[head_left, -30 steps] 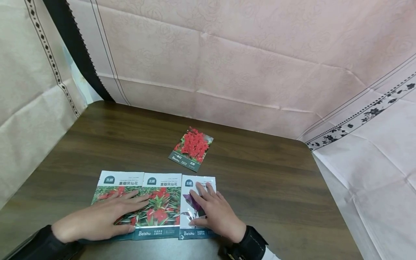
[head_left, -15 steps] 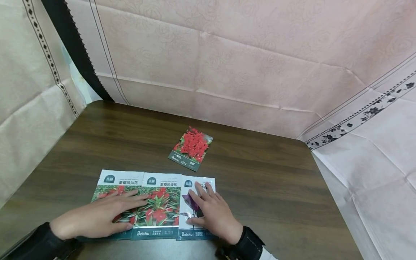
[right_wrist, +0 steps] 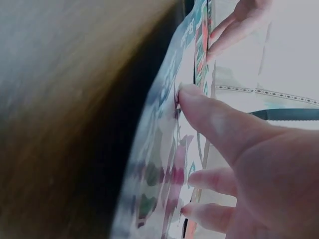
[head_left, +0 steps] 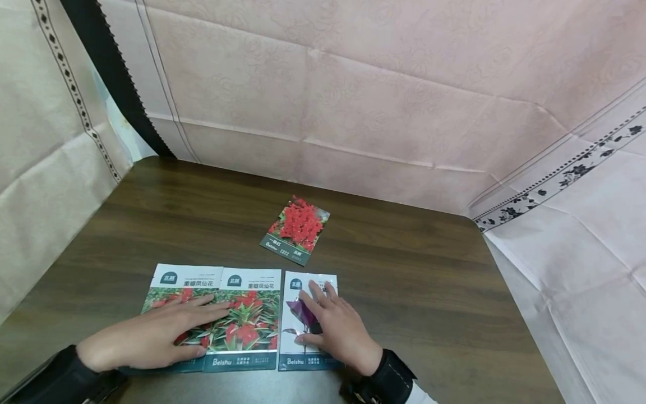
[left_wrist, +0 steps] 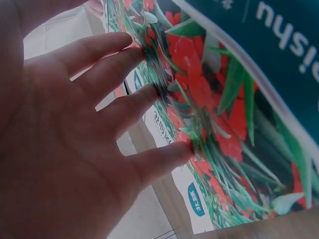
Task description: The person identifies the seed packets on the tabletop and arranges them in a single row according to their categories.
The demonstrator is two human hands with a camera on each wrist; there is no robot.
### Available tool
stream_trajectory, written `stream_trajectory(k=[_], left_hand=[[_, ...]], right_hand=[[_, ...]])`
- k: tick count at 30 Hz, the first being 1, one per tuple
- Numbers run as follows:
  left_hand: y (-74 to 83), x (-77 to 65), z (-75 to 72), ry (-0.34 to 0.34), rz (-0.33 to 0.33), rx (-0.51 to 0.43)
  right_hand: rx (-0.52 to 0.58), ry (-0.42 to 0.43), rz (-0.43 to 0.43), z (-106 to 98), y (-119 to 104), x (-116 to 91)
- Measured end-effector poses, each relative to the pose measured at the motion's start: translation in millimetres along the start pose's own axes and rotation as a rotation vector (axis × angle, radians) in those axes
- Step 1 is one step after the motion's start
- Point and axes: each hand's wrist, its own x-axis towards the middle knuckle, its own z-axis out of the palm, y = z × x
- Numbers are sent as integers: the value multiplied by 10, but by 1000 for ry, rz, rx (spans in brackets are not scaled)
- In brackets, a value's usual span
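Note:
Three flower seed packets lie in a row on the brown wooden table. My left hand rests with spread fingers on the left packet, its fingertips reaching the middle packet. Both of these show red flowers among green leaves. In the left wrist view, fingertips touch the printed red flowers. My right hand lies on the right packet, white with a purple flower, covering its right side. In the right wrist view, the thumb and fingers touch that packet's face.
A smaller packet or card with red flowers lies tilted behind the row. The wooden table has rounded far corners. Pale patterned cloth hangs behind it and along both sides.
My right hand and the purple-flower packet have shifted slightly right, leaving a narrow gap beside the middle packet. The left hand stays nearly in place.

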Motion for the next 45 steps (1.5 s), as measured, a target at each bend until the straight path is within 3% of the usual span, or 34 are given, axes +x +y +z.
stream_trajectory(k=[22, 45], left_hand=[[16, -3, 10, -4, 27, -4], [38, 0, 17, -39, -5, -13]], right_hand=[[-43, -3, 10, -5, -73, 47], [-64, -55, -20, 29, -88, 39]])
